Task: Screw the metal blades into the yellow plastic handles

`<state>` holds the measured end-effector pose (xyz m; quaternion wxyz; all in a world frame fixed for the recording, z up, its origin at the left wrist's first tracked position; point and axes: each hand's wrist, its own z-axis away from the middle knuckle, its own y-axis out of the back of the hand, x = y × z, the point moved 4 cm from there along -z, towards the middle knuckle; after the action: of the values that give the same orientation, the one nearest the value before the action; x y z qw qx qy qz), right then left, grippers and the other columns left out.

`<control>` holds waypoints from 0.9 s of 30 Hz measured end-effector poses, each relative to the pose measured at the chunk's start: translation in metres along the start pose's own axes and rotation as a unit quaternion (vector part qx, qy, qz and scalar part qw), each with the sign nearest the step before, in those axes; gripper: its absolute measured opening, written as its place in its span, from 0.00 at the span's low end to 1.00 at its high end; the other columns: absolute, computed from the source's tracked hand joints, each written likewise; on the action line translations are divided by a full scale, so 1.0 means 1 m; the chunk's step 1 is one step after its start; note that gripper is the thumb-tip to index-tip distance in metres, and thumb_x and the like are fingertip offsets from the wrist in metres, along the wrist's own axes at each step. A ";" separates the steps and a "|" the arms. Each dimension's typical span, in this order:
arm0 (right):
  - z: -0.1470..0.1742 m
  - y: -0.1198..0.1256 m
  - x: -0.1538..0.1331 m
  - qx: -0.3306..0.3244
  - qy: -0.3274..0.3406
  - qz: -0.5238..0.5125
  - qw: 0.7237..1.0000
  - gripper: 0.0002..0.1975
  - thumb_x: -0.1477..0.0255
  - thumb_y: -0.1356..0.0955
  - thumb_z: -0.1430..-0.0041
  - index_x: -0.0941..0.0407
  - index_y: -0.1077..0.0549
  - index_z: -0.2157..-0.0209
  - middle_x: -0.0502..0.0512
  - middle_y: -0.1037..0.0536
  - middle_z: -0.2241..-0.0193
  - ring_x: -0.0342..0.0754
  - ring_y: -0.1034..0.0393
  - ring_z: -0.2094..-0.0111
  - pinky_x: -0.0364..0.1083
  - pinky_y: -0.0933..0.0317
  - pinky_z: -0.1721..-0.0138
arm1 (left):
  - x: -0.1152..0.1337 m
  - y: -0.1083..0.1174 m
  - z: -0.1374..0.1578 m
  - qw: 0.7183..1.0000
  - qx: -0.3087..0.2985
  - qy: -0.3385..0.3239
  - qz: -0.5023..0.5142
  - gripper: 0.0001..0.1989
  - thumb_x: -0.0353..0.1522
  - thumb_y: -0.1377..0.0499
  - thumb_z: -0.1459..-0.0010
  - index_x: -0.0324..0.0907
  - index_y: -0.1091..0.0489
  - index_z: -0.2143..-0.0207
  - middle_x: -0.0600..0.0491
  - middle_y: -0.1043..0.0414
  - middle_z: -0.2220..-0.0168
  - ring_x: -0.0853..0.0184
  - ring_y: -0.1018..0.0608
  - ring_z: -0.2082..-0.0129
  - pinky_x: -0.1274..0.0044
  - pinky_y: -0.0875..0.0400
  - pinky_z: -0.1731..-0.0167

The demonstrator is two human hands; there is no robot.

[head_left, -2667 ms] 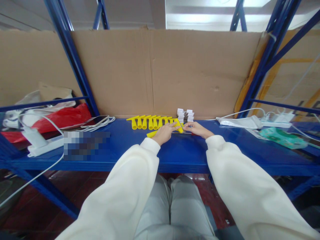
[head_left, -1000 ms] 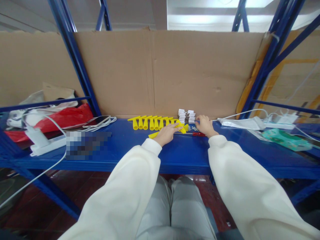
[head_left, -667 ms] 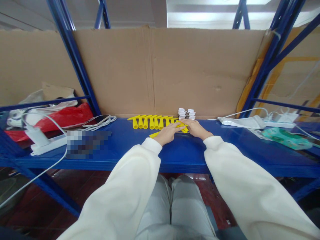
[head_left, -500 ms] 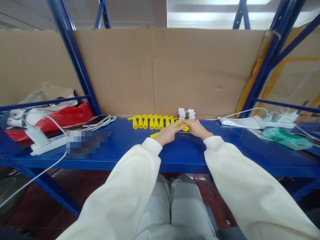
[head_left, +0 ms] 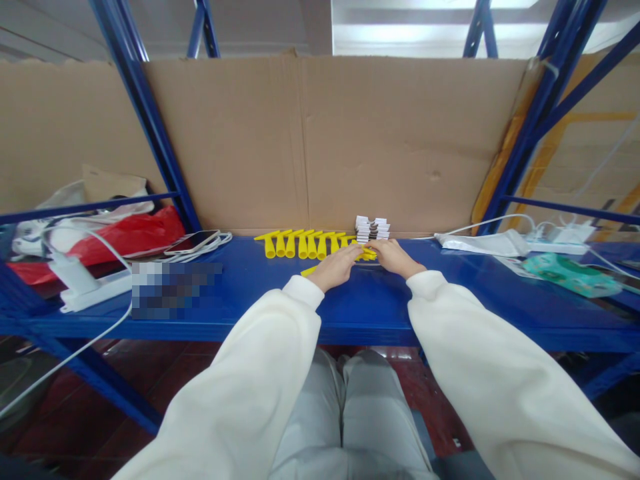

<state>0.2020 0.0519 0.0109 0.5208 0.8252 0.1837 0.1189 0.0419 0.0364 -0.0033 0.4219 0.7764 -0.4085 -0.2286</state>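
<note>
Over the blue shelf top, my left hand (head_left: 339, 267) and my right hand (head_left: 393, 257) meet fingertip to fingertip. Both are closed on a small yellow plastic piece (head_left: 369, 254), mostly covered by the fingers. Left of them runs a row of yellow plastic tubes (head_left: 291, 248), each with a round open end toward me and a flat arm at the back. Another yellow part (head_left: 309, 271) pokes out beside my left wrist. Just behind my fingers stand two small stacks of white pieces (head_left: 372, 229).
A cardboard sheet (head_left: 350, 140) closes off the back between blue posts. At left lie a power strip (head_left: 97, 290), a red bag (head_left: 127, 233), a phone and a coiled white cable (head_left: 213, 244). A white pouch (head_left: 483, 243) and a green packet (head_left: 570, 275) rest at right.
The fingers have shifted slightly around the yellow piece, and the left fingertips have drawn back a little. The row and the white stacks look the same.
</note>
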 end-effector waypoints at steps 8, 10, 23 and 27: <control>-0.001 0.000 0.001 0.022 0.007 -0.044 0.999 0.24 0.83 0.40 0.39 0.57 0.26 0.45 0.62 0.23 0.45 0.51 0.29 0.44 0.50 0.39 0.43 | -0.004 -0.004 0.000 1.000 -0.010 0.003 -0.011 0.28 0.21 0.52 0.39 0.41 0.37 0.37 0.44 0.39 0.33 0.63 0.33 0.35 0.66 0.39 0.36; -0.001 0.000 0.002 0.029 0.004 -0.057 0.998 0.22 0.81 0.40 0.37 0.56 0.25 0.47 0.61 0.22 0.47 0.51 0.28 0.45 0.49 0.38 0.43 | -0.004 -0.005 0.000 1.000 -0.011 0.001 -0.011 0.29 0.20 0.52 0.39 0.41 0.38 0.36 0.45 0.40 0.33 0.63 0.34 0.35 0.66 0.39 0.36; -0.011 -0.010 0.029 0.089 -0.258 -0.386 0.882 0.04 0.77 0.34 0.39 0.60 0.27 0.66 0.57 0.20 0.75 0.44 0.26 0.76 0.42 0.32 0.71 | -0.021 0.007 0.004 0.987 0.032 0.149 -0.053 0.33 0.18 0.51 0.44 0.43 0.37 0.36 0.43 0.39 0.34 0.55 0.32 0.37 0.60 0.35 0.39; -0.018 -0.016 0.027 0.044 -0.337 -0.413 0.845 0.02 0.80 0.32 0.43 0.61 0.27 0.69 0.51 0.24 0.82 0.39 0.34 0.84 0.37 0.42 0.80 | -0.027 0.008 0.006 0.981 0.053 0.176 -0.062 0.32 0.19 0.51 0.44 0.43 0.35 0.37 0.43 0.35 0.36 0.55 0.28 0.41 0.61 0.33 0.42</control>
<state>0.2170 0.0844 0.0042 0.5151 0.6840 0.3254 -0.4012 0.0186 0.0536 0.0009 0.4306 0.8494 -0.2908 -0.0922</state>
